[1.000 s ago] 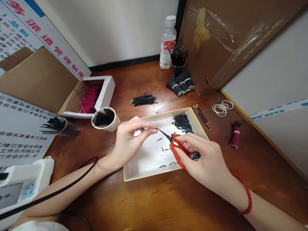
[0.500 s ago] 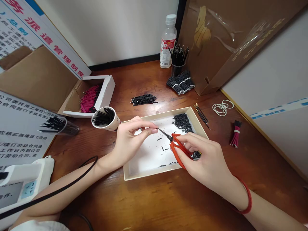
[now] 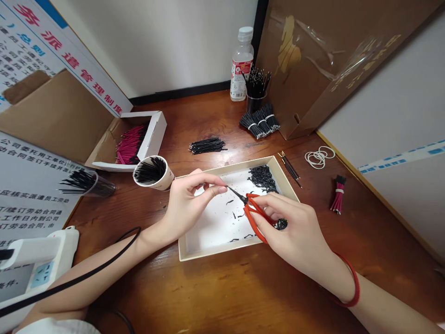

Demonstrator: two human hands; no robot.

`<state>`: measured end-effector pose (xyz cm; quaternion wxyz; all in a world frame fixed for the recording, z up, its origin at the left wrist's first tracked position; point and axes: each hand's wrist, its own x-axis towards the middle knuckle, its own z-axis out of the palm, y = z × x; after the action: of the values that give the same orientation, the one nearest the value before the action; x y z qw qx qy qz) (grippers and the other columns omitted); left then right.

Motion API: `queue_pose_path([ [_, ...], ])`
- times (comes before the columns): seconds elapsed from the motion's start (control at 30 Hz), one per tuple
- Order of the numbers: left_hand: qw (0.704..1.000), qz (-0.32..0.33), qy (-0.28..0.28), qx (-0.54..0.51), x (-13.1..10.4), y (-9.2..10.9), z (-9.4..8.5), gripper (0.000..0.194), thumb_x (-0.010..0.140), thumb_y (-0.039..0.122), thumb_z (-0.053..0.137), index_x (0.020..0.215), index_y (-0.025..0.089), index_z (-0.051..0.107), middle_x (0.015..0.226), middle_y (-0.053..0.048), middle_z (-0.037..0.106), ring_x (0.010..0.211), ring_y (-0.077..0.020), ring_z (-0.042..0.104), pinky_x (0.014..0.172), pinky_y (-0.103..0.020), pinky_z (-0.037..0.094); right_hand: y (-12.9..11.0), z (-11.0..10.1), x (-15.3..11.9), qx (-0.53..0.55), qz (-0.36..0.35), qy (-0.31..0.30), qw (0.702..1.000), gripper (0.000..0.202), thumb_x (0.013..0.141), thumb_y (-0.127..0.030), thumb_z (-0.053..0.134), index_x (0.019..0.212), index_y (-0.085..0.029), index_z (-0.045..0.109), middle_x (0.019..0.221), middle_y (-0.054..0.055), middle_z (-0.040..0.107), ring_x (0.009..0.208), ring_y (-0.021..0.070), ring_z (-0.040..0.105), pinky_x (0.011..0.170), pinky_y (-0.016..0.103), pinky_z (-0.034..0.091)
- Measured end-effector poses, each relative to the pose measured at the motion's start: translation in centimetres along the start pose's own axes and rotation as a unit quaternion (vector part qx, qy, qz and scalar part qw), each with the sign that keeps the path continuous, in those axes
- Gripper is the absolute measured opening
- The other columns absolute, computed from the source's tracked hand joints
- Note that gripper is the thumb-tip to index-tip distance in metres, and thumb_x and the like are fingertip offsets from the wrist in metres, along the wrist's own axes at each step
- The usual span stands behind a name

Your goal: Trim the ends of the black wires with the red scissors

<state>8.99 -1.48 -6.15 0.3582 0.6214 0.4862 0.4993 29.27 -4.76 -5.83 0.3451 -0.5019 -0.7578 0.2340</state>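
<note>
Two hands were over the desk, a left hand [image 3: 186,204] and a right hand [image 3: 295,232]. There was one pair of scissors [image 3: 255,215], one shallow tray [image 3: 194,250], one paper cup [image 3: 153,171], one clear cup lying on its side [image 3: 86,183], one dark cup [image 3: 255,99] standing at the back, one bottle [image 3: 241,65] and one white box [image 3: 156,132]. Three banded bundles of black wires [image 3: 260,121] lay together, with one loose black pile [image 3: 207,145] and one red bundle [image 3: 338,195] apart. The rubber bands [image 3: 320,157] overlapped too much to count.

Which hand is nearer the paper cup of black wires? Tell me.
Left. The left hand sits just right of the paper cup, nearly touching it. The right hand holds the red scissors over the tray, farther off.
</note>
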Motion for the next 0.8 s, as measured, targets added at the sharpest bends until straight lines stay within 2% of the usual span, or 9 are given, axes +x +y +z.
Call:
queue_pose_path([
  [0.3, 1.0, 0.013, 0.009, 0.009, -0.16, -0.08, 0.09, 0.006, 0.073, 0.014, 0.078, 0.072, 0.018, 0.075, 0.068, -0.002, 0.072, 0.06, -0.0117, 0.058, 0.056, -0.024, 0.046, -0.26, 0.05, 0.15, -0.018, -0.004, 0.012, 1.0, 0.005, 0.081, -0.015, 0.061, 0.078, -0.019, 0.061, 0.06, -0.004, 0.056, 0.05, 0.0079, 0.048, 0.049, 0.02, 0.042],
  [0.57, 1.0, 0.016, 0.007, 0.014, -0.22, 0.03, 0.11, 0.006, 0.073, 0.012, 0.078, 0.072, 0.017, 0.075, 0.069, 0.0, 0.073, 0.06, -0.009, 0.056, 0.057, -0.02, 0.046, -0.27, 0.23, 0.16, -0.005, -0.003, 0.006, 1.0, 0.005, 0.083, -0.016, 0.061, 0.079, -0.018, 0.062, 0.061, -0.004, 0.056, 0.05, 0.0075, 0.046, 0.049, 0.02, 0.041],
  [0.8, 1.0, 0.024, 0.007, 0.01, -0.09, -0.02, 0.07, 0.01, 0.072, 0.009, 0.077, 0.071, 0.018, 0.075, 0.068, 0.0, 0.073, 0.06, -0.0097, 0.056, 0.057, -0.022, 0.045, -0.04, 0.1, 0.09, 0.006, -0.005, -0.009, 1.0, 0.011, 0.085, -0.015, 0.06, 0.076, -0.018, 0.062, 0.062, -0.003, 0.054, 0.052, 0.0084, 0.043, 0.048, 0.021, 0.04],
])
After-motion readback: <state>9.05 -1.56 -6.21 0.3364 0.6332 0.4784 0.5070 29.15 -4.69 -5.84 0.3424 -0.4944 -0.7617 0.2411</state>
